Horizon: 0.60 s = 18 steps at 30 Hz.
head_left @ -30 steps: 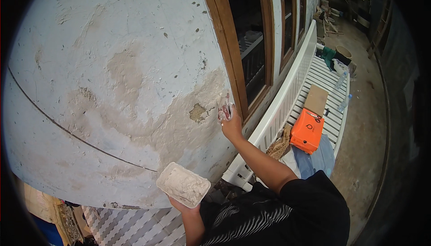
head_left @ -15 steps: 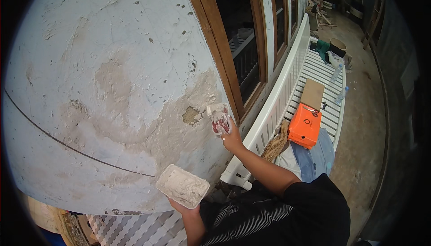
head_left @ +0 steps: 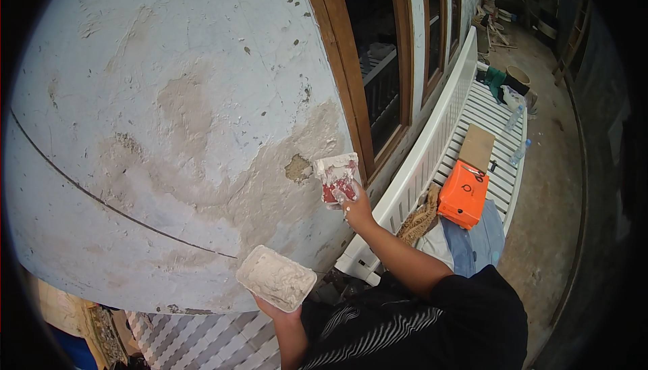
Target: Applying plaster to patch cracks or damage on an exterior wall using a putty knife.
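Note:
My left hand (head_left: 275,309) grips a rectangular tub (head_left: 309,287) from below, its fingers mostly hidden under it. Pale, thick filler paste (head_left: 273,275) fills the tub, which is held against or close to the lower wall. My right hand (head_left: 358,209) is closed around a red putty knife (head_left: 335,191), smeared with the same paste on its wide blade. The blade is beside a rough chipped hole (head_left: 298,168) in the wall; whether it touches the surface I cannot tell. Around the hole runs a beige patched area (head_left: 260,191) on the pale blue wall (head_left: 223,25).
A brown wooden window frame (head_left: 337,53) stands right of the patch. Along the wall, a white slatted bench (head_left: 466,110) carries an orange box (head_left: 463,194), a cardboard piece (head_left: 477,147), cloths (head_left: 472,242) and plastic bottles (head_left: 520,152). A ladder (head_left: 572,39) leans at the far right.
The whole view has shifted a little, moving the wall and bench rightward in it. My right hand has turned the putty knife, showing more of its blade and red part. The tub stays nearly still.

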Tool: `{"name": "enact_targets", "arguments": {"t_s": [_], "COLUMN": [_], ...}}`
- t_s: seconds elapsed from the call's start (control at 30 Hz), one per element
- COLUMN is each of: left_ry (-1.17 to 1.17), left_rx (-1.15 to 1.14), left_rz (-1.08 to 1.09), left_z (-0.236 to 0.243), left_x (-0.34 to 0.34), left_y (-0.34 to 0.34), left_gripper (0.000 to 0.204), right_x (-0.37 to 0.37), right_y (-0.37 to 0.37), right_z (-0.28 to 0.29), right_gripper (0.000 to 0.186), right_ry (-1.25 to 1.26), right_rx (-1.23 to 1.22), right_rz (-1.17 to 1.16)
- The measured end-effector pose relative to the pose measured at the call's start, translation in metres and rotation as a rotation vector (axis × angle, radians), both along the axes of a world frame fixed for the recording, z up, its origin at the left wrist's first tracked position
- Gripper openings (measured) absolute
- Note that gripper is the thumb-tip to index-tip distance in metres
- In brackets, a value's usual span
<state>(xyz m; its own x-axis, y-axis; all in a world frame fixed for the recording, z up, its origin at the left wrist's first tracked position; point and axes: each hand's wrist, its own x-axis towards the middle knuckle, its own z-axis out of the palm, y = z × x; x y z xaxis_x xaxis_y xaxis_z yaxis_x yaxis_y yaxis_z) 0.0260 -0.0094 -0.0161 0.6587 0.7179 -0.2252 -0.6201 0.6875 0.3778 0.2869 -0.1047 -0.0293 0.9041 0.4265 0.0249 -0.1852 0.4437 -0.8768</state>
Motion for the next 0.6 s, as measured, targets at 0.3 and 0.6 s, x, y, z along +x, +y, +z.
{"name": "enact_targets", "arguments": {"t_s": [0.3, 0.6], "left_ry": [0.006, 0.064], "left_rx": [0.027, 0.011], "left_rz": [0.002, 0.08], "left_z": [-0.006, -0.004], "left_x": [-0.007, -0.021], "left_y": [0.001, -0.004], "left_gripper": [0.056, 0.056], "right_x": [-0.006, -0.016], "right_y": [0.03, 0.064], "right_z": [-0.024, -0.003], "right_gripper": [0.046, 0.037], "right_ry": [-0.525, -0.778], "right_rx": [-0.541, -0.898], "right_rz": [-0.303, -0.248]}}
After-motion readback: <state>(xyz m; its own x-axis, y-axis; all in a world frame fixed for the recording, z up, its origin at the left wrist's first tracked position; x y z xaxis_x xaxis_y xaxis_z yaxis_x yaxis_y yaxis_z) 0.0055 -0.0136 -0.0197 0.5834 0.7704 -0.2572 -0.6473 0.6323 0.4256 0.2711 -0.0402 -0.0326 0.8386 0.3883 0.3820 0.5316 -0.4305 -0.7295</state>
